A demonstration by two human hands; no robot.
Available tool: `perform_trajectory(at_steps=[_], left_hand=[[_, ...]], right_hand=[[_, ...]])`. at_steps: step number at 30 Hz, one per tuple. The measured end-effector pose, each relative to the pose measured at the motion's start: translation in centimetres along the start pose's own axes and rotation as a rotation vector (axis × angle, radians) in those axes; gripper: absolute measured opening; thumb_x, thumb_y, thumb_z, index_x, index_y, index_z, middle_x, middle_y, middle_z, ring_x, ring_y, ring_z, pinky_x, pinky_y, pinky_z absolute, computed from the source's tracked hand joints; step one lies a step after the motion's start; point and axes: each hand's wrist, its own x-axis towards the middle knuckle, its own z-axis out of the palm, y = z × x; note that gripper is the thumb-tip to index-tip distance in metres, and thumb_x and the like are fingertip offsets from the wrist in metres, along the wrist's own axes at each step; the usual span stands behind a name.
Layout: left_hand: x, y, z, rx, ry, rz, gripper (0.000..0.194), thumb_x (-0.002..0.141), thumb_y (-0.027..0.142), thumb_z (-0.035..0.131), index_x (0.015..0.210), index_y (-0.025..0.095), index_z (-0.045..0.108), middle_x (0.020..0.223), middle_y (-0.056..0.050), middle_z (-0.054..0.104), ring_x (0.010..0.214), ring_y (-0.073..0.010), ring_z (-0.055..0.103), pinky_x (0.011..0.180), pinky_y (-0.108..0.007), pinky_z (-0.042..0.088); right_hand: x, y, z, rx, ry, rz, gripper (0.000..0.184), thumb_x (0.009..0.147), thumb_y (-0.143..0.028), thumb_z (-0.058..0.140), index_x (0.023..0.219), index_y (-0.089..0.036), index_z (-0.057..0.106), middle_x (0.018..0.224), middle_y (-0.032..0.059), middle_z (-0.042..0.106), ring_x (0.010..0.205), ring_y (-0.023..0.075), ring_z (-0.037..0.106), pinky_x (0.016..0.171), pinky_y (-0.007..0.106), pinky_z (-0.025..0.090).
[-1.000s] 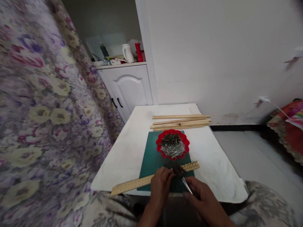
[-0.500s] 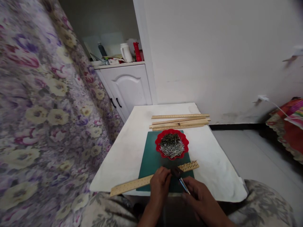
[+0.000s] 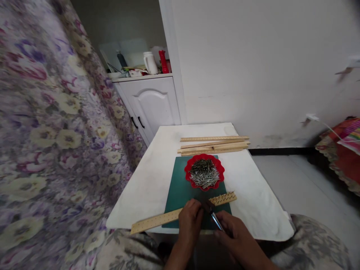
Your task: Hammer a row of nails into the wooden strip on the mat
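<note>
My right hand [image 3: 236, 234] is wrapped round a hammer [image 3: 216, 219] with a shiny metal shaft. The hammer's dark, blurred head is over the wooden strip [image 3: 157, 220], close to my left fingertips. My left hand [image 3: 191, 217] rests on the strip with its fingers pinched together; whatever is between them is hidden. Rows of small holes or marks dot the strip's left part, while several nails stand up from its right end. Under the strip lies a green mat [image 3: 176, 191]. Just beyond my hands, a red scalloped bowl [image 3: 189, 180] is full of nails [image 3: 204, 173].
Several more wooden strips [image 3: 213, 148] lie across the far part of the white-covered table [image 3: 146, 187]. A floral curtain [image 3: 64, 150] hangs at the left. Behind the table are a wall [image 3: 242, 75] and a white cabinet [image 3: 154, 101].
The hammer head has shifted slightly left and lower, nearer my left fingers, and my right hand has moved a little left with it. The strip and bowl stay in place.
</note>
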Motion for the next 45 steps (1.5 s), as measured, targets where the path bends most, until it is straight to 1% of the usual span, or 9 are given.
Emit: perform_trajectory(at_steps=[4, 8, 13, 21, 26, 29, 32, 38, 45], left_hand=[[-0.3, -0.1, -1.2, 0.000, 0.008, 0.063, 0.015, 0.088, 0.023, 0.050, 0.090, 0.020, 0.065, 0.084, -0.005, 0.062, 0.080, -0.0168, 0.058, 0.069, -0.028, 0.046], [-1.2, -1.5, -2.6, 0.169, 0.036, 0.060, 0.021, 0.081, 0.027, 0.060, 0.101, 0.021, 0.065, 0.102, -0.009, 0.063, 0.091, -0.0230, 0.058, 0.076, -0.036, 0.047], [-1.8, -2.5, -2.6, 0.229, 0.002, 0.047, 0.024, 0.084, 0.024, 0.055, 0.106, 0.021, 0.063, 0.104, -0.010, 0.064, 0.093, -0.0246, 0.058, 0.077, -0.038, 0.045], [-0.7, -0.6, -1.7, 0.241, -0.088, -0.008, 0.022, 0.084, 0.022, 0.054, 0.104, 0.020, 0.062, 0.103, -0.009, 0.064, 0.091, -0.0244, 0.057, 0.076, -0.039, 0.044], [-0.4, -0.6, -2.7, 0.183, -0.049, 0.028, 0.022, 0.086, 0.027, 0.053, 0.105, 0.020, 0.062, 0.103, -0.010, 0.064, 0.093, -0.0239, 0.058, 0.077, -0.038, 0.045], [1.5, 0.2, -3.8, 0.103, -0.009, 0.039, 0.021, 0.090, 0.026, 0.046, 0.102, 0.019, 0.061, 0.101, -0.010, 0.063, 0.094, -0.0220, 0.057, 0.079, -0.035, 0.046], [5.2, 1.4, -3.8, 0.059, -0.073, 0.091, 0.021, 0.091, 0.021, 0.042, 0.099, 0.020, 0.062, 0.098, -0.007, 0.063, 0.093, -0.0190, 0.056, 0.080, -0.032, 0.046], [12.0, 2.4, -0.2, 0.273, -0.272, 0.146, 0.017, 0.085, 0.014, 0.051, 0.089, 0.019, 0.067, 0.093, -0.006, 0.063, 0.089, -0.0193, 0.056, 0.076, -0.029, 0.044], [12.6, 2.6, 0.0, 0.423, -0.350, 0.113, 0.016, 0.084, 0.012, 0.050, 0.081, 0.018, 0.065, 0.087, -0.007, 0.064, 0.086, -0.0199, 0.058, 0.072, -0.029, 0.041]], right_hand=[[-0.6, -0.2, -0.7, 0.101, 0.022, 0.017, 0.016, 0.078, -0.021, 0.054, 0.094, -0.018, 0.058, 0.076, -0.0010, 0.062, 0.065, 0.0150, 0.057, 0.057, 0.023, 0.044], [-1.1, 0.3, -2.3, 0.156, 0.079, 0.150, 0.031, 0.083, -0.040, 0.054, 0.105, -0.019, 0.051, 0.067, -0.0043, 0.058, 0.033, 0.0049, 0.035, 0.031, 0.017, 0.023], [-1.3, 1.1, -3.9, 0.137, 0.167, 0.158, 0.040, 0.081, -0.050, 0.055, 0.105, -0.019, 0.048, 0.067, -0.0039, 0.060, 0.030, 0.0028, 0.035, 0.033, 0.018, 0.023], [-1.5, 0.6, -4.2, 0.161, 0.198, 0.175, 0.045, 0.079, -0.056, 0.055, 0.104, -0.020, 0.047, 0.064, -0.0048, 0.059, 0.029, 0.0040, 0.036, 0.032, 0.018, 0.023], [-1.6, 1.4, -4.4, 0.182, 0.279, 0.185, 0.047, 0.076, -0.059, 0.057, 0.101, -0.020, 0.050, 0.062, -0.0041, 0.059, 0.027, 0.0028, 0.031, 0.032, 0.018, 0.018], [-1.6, 2.0, -4.5, 0.215, 0.289, 0.185, 0.047, 0.075, -0.058, 0.059, 0.100, -0.019, 0.052, 0.062, -0.0038, 0.058, 0.029, 0.0021, 0.030, 0.033, 0.018, 0.017], [-1.5, 2.3, -4.5, 0.241, 0.285, 0.189, 0.047, 0.074, -0.059, 0.060, 0.100, -0.019, 0.054, 0.063, -0.0016, 0.060, 0.029, 0.0026, 0.031, 0.033, 0.018, 0.015], [-1.5, 2.3, -4.5, 0.248, 0.304, 0.196, 0.051, 0.070, -0.061, 0.062, 0.097, -0.019, 0.054, 0.059, -0.0011, 0.060, 0.031, 0.0043, 0.032, 0.032, 0.018, 0.014], [-1.6, 2.5, -4.9, 0.256, 0.302, 0.166, 0.046, 0.073, -0.059, 0.060, 0.096, -0.020, 0.052, 0.059, -0.0026, 0.059, 0.031, 0.0040, 0.032, 0.033, 0.018, 0.013]])
